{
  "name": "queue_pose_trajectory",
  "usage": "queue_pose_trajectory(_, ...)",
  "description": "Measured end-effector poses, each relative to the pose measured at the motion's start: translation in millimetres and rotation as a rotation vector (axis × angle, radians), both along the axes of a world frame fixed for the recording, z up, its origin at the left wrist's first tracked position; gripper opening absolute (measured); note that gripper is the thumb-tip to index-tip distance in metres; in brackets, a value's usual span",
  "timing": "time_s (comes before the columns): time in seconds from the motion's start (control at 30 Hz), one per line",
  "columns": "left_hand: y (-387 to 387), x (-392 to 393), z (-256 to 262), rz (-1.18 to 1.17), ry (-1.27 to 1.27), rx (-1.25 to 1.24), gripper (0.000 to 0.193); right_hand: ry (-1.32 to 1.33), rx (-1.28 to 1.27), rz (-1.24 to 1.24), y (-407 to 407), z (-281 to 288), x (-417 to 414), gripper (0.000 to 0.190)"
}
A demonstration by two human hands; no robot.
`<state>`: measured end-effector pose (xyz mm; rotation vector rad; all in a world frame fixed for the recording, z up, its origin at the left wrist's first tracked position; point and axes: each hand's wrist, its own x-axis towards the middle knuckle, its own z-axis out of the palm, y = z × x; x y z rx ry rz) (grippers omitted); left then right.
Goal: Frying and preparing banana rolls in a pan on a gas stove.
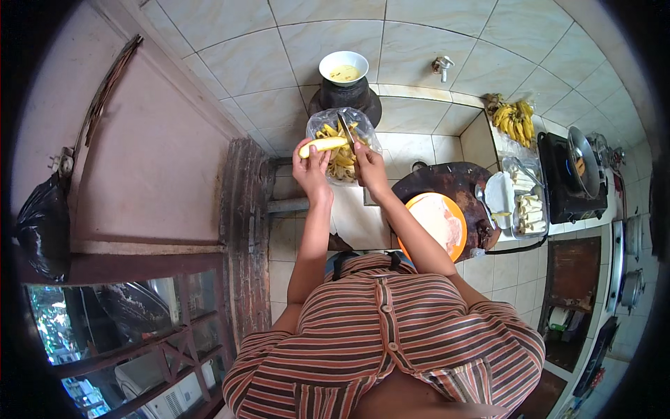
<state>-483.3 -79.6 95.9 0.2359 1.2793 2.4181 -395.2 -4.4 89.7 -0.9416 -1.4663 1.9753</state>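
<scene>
My left hand (314, 170) holds a yellow banana (325, 145) level, its near end between thumb and fingers. In my right hand (370, 168) is a knife (345, 127), its blade slanting up and left by the banana's far end. Whether the blade touches the banana I cannot tell. Below both hands sits a clear plastic bag (369, 125) of banana peels (341, 166). Under my right forearm an orange plate (460, 217) bears a white, batter-like coating (432, 220); part of it is hidden by the arm.
A white bowl (344, 62) with pale liquid stands on a dark stone mortar (343, 97). The plate rests on a dark round wooden board (460, 183). To the right are a clear tray of pale rolls (529, 212), a banana bunch (514, 123), and a wok (585, 162) on a lit stove (556, 186).
</scene>
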Motion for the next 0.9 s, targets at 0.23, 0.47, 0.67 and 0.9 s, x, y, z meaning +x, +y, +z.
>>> queue_pose_trajectory(0.23, 5, 7, 2, 0.029, -0.006, -0.017, 0.028, -0.038, 0.074, -0.066, 3, -13, -10, 0.041)
queue_pose_trajectory(0.47, 4, 10, 4, 0.026, -0.018, 0.012, 0.028, -0.043, 0.219, -0.198, 8, -34, -24, 0.038)
queue_pose_trajectory(0.67, 1, -9, -5, -0.053, -0.047, 0.04, 0.031, -0.003, 0.056, -0.03, 20, -10, -18, 0.045)
queue_pose_trajectory(0.9, 0, -54, -6, -0.605, -0.522, 0.003, 0.033, 0.079, 0.01, 0.453, 26, 17, 7, 0.045)
